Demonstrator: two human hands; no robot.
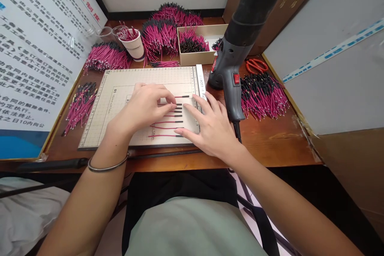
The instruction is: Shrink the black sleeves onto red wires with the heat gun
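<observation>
With the fingers of your left hand point(144, 106) and right hand point(210, 128) spread flat, holding nothing, keep the wires point(171, 116) parallel on the mat point(120, 84), black ends level

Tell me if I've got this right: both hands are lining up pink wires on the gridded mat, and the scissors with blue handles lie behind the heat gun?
Nearly. In the head view the scissors have red handles, not blue. The rest holds: left hand and right hand rest on the pink wires on the gridded mat, behind the heat gun.

One head-worn camera looks steeply down, close over the workbench point(270, 144).
</observation>
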